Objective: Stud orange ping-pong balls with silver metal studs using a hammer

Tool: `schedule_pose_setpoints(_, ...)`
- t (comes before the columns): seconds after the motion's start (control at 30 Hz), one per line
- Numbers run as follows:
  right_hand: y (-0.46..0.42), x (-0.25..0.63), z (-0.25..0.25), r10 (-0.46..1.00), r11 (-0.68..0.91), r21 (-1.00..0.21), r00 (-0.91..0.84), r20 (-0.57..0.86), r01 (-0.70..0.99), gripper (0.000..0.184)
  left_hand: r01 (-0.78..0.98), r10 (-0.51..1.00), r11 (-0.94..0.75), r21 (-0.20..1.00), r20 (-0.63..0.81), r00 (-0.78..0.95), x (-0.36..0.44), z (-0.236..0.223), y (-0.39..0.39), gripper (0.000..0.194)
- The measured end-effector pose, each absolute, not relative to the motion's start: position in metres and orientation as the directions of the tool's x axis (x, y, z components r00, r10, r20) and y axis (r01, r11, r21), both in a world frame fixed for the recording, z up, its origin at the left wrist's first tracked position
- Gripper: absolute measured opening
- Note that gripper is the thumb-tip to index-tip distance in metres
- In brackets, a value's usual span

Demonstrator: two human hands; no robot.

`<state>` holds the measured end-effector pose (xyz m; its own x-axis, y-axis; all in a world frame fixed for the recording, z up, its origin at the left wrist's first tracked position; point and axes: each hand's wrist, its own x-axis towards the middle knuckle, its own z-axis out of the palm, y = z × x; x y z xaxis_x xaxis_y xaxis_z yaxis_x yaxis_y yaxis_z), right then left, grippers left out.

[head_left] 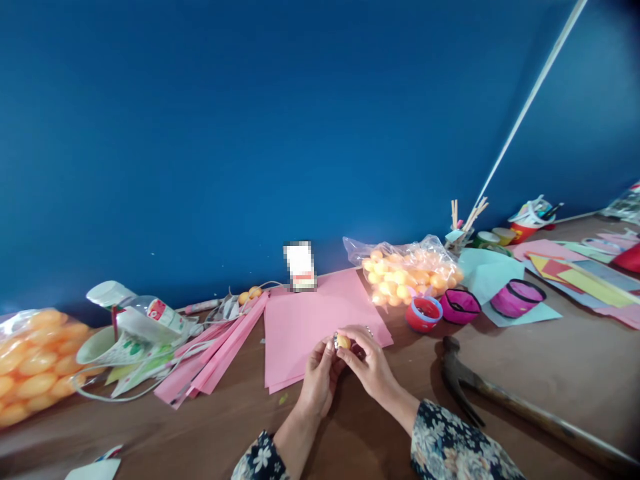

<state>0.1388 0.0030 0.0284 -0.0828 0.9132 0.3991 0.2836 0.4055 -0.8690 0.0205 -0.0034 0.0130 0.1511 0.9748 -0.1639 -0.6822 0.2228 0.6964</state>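
Note:
My left hand (320, 372) and my right hand (369, 363) meet above the front right part of the pink paper sheets (315, 320). Between their fingertips is a small yellow-orange ball (343, 341). A silvery, dark-edged bit shows at the ball's left side, too small to make out. Both hands are closed in a pinch, the left from the left and the right from above and the right side. Fingers hide part of the ball. Right of my hands stand a red and blue cup (424, 315) and a magenta fabric pouch (460, 307).
Bags of orange balls lie at the back (400, 277) and far left (40, 363). A hammer (520, 403) rests at the right. Pink strips (215, 353), a cord and a plastic bottle (157, 312) crowd the left. A blue wall (300, 133) closes off the back.

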Motion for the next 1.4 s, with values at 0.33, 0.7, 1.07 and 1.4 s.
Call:
schedule_pose_setpoints(0.33, 0.0026, 0.1400, 0.0295, 0.920, 0.392, -0.875, -0.096, 0.380, 0.284, 0.020, -0.667, 0.977, 0.214, 0.714, -0.138, 0.166, 0.0215, 0.0145, -0.0035, 0.021)
schedule_pose_setpoints(0.7, 0.0030, 0.1341, 0.0317, 0.911, 0.412, -0.870, -0.106, 0.399, 0.269, 0.023, -0.667, 0.978, 0.209, 0.715, -0.151, 0.145, 0.0219, 0.0136, -0.0035, 0.020)
schedule_pose_setpoints(1.07, 0.0020, 0.1410, 0.0263, 0.924, 0.379, -0.881, -0.160, 0.347, 0.283, 0.037, -0.700, 0.970, 0.243, 0.672, -0.181, 0.163, 0.0198, 0.0099, -0.0014, 0.027)
schedule_pose_setpoints(1.4, 0.0042, 0.1398, 0.0252, 0.967, 0.249, -0.950, -0.097, 0.234, 0.187, 0.025, -0.694, 0.964, 0.263, 0.670, -0.206, 0.166, 0.0180, 0.0080, -0.0005, 0.023)
